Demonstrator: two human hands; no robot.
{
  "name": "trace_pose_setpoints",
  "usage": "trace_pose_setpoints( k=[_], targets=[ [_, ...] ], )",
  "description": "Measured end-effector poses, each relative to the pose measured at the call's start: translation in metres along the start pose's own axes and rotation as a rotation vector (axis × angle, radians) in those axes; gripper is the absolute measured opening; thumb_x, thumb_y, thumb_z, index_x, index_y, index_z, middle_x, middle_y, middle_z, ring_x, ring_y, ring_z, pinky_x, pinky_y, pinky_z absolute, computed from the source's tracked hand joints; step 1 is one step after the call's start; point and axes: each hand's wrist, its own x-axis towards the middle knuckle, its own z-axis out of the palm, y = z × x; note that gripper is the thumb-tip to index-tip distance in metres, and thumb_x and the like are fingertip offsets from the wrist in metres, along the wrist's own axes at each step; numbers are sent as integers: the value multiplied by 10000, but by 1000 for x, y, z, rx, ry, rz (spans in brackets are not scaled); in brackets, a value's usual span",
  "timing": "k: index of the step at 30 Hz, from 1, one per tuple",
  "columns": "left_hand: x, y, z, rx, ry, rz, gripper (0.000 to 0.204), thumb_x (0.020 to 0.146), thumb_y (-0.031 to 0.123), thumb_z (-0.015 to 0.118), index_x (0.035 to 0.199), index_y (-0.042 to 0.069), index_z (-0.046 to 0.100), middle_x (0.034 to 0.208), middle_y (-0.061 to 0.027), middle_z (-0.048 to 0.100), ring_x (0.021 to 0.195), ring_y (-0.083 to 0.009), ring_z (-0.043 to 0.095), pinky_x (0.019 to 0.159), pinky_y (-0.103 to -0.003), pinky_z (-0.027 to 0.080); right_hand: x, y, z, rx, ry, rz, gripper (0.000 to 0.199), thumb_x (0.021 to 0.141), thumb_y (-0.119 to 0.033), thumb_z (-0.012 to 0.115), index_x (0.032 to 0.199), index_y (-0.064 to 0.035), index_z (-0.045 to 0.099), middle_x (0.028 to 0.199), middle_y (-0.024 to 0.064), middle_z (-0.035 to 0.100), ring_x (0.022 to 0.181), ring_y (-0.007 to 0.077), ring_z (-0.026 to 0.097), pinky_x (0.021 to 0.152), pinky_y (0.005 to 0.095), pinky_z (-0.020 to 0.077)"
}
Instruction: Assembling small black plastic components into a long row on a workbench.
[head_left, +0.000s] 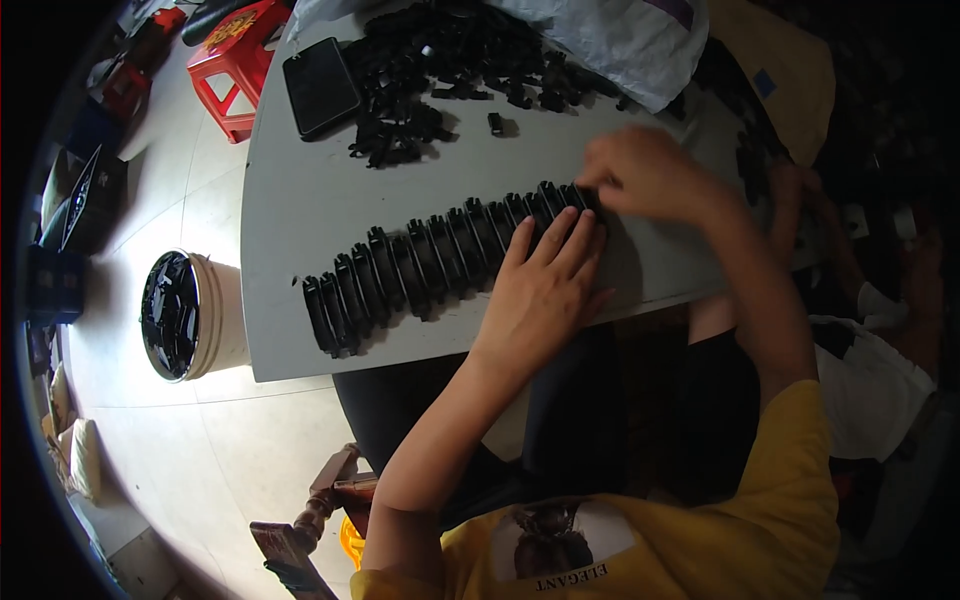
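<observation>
A long row of slim black plastic parts (415,265) stands side by side on the grey table, running from the near left up to the right. My left hand (545,270) lies over the row's right part, fingers stretched out and touching the tops of the pieces. At the right end, my right hand (640,178) is closed, its fingertips pinched together against the last pieces. What those fingers hold, if anything, is hidden and slightly blurred. One small black piece (496,124) lies alone beyond the row, near a loose heap of black parts (450,60).
On the grey table (290,225) are a dark phone (321,88) and a pale plastic bag (630,40). A bucket (215,315) of black pieces stands on the floor at left, with a red stool (240,65) farther off. Another person's arm (788,205) is at the right.
</observation>
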Motion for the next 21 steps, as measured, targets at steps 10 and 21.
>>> trace_pose_setpoints(
  k=[10,21],
  targets=[
    [1,-1,0,-13,-8,14,532,858,323,599,1305,53,499,1376,-94,459,1303,-230,399,1067,-452,299,121,8,56,151,474,315,141,789,-177,678,889,-81,706,824,65,666,775,246,650,691,355,513],
    [0,-1,-2,-79,40,11,523,835,292,616,1269,19,513,1365,-126,453,1295,-257,402,1068,-444,313,99,10,33,234,445,334,88,815,-137,666,863,-64,665,740,45,656,687,178,659,625,289,510]
  ],
)
